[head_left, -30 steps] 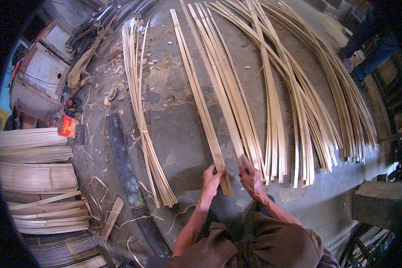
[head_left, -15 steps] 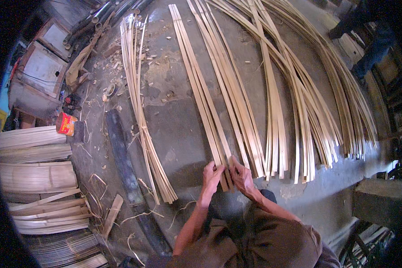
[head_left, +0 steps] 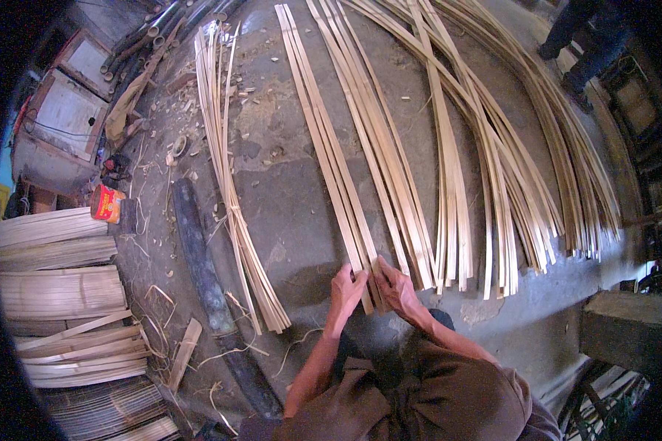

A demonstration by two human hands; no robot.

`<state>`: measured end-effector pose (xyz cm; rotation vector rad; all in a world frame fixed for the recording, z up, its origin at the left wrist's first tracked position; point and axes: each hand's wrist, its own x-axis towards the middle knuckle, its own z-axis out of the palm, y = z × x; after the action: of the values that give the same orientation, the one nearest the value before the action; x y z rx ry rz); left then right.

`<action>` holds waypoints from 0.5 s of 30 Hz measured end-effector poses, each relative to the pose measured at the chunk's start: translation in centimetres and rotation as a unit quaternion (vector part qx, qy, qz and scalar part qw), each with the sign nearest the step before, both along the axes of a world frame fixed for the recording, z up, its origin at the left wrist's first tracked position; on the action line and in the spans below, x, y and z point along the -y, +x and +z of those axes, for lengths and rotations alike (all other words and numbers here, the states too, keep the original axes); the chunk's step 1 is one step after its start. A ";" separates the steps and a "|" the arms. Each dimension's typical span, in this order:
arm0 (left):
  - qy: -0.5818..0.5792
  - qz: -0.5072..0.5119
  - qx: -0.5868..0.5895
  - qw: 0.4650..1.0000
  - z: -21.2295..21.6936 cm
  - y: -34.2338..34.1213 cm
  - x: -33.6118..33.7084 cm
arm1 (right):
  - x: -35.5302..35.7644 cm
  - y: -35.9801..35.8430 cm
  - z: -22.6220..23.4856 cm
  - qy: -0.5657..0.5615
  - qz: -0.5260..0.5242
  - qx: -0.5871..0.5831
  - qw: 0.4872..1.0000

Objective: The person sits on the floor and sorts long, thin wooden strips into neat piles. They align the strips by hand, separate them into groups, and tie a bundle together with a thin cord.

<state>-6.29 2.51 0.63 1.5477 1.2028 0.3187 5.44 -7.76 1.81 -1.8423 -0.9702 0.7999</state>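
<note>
Bamboo strips [head_left: 338,176] lie lengthwise on the concrete floor [head_left: 287,213], near ends at the person's knees. Left hand [head_left: 346,288] and right hand [head_left: 396,287] pinch those ends together (likely squaring them), grip closed on them; a tied bundle [head_left: 232,206] lies just left.

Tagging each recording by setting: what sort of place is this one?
Most likely a bamboo-craft workshop, working on a bare concrete floor. Long split bamboo strips lie fanned across it, flattened bamboo mats are stacked at the left, and both hands, left hand and right hand, grip the near ends of some strips.
</note>
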 end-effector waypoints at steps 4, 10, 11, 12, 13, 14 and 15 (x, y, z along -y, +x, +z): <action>0.059 -0.022 -0.024 0.998 -1.1 -0.7 -0.2 | -0.2 0.0 1.2 -0.058 -0.007 0.025 0.998; -0.044 0.191 0.172 0.965 -1.1 -0.5 1.9 | -0.2 -0.8 2.8 -0.062 -0.031 -0.047 0.997; -0.026 0.197 0.157 0.967 -0.1 -0.2 2.0 | 0.0 -0.9 2.2 -0.005 -0.037 -0.017 0.999; -0.008 0.204 0.142 0.969 0.7 0.3 1.8 | 0.1 -1.1 1.6 0.052 -0.042 0.013 0.998; -0.006 0.201 0.135 0.970 0.7 0.7 1.4 | 0.3 -1.2 1.1 0.108 -0.046 0.043 0.992; -0.003 0.199 0.127 0.972 0.7 1.1 0.8 | 0.4 -1.1 0.6 0.097 -0.045 0.035 0.994; 0.002 0.199 0.119 0.973 0.5 1.2 0.4 | 0.1 -1.2 1.0 0.088 -0.040 0.026 0.995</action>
<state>-5.13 2.08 1.12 1.2217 1.3139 0.7472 4.27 -7.84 2.84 -1.7452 -0.9619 0.6018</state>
